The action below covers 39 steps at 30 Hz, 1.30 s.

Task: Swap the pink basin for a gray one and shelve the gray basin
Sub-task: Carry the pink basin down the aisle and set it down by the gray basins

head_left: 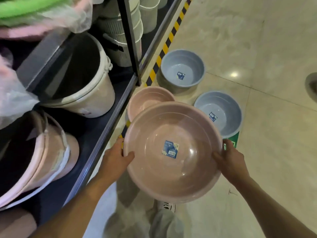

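Presently, left hand (115, 158) and right hand (229, 159) each clamp the rim of the pink basin (171, 152), thumbs hooked inside, remaining fingers hidden beneath the lip. Basin is carried level between both hands, above the floor. Judged light, rigid, glossy plastic, likely slippery; opposite rim points suit it. Beyond the right fingers sits the nearer gray basin (218, 112); farther off, another gray basin (182, 70).

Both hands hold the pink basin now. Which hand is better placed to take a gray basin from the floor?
Probably the right hand: the nearer gray basin lies just beyond it. The left hand is by the shelf.
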### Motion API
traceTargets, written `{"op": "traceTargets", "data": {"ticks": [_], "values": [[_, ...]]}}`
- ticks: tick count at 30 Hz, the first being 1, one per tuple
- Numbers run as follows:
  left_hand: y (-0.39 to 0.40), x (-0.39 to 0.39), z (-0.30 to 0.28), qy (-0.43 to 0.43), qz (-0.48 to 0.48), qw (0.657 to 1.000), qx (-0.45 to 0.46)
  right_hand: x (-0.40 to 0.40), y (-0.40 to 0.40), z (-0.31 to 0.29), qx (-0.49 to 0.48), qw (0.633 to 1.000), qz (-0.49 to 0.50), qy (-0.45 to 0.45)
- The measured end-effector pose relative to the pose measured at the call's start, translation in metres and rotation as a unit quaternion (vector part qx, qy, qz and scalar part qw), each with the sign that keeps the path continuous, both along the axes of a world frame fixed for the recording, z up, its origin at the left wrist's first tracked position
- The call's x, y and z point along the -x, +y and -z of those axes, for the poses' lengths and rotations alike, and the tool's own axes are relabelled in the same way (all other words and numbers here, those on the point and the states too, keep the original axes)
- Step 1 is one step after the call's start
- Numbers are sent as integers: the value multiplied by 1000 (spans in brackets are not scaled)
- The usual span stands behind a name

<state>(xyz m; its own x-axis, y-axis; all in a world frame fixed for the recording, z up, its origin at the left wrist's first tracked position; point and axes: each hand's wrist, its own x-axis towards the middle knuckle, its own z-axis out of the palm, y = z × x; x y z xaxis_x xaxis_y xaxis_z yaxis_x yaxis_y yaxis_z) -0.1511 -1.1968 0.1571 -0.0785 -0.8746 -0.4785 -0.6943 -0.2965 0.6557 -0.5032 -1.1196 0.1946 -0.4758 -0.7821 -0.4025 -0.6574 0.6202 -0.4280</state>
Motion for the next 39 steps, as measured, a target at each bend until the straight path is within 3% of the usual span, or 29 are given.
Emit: {"op": "traceTargets", "data": {"ticks": [13, 21, 32, 39], "values": [[-160, 28, 63, 19, -47, 998, -35, 20, -179, 76, -38, 999, -22, -21], [-242, 26, 120, -38, -29, 998, -44, 14, -252, 141, -55, 997, -5, -51], [-265, 29, 216, -124, -65, 988, -66, 16, -295, 245, -94, 993, -54, -55], [-252, 33, 259, -172, -96, 979, -60, 8, -300, 275, -108, 991, -62, -54]]}}
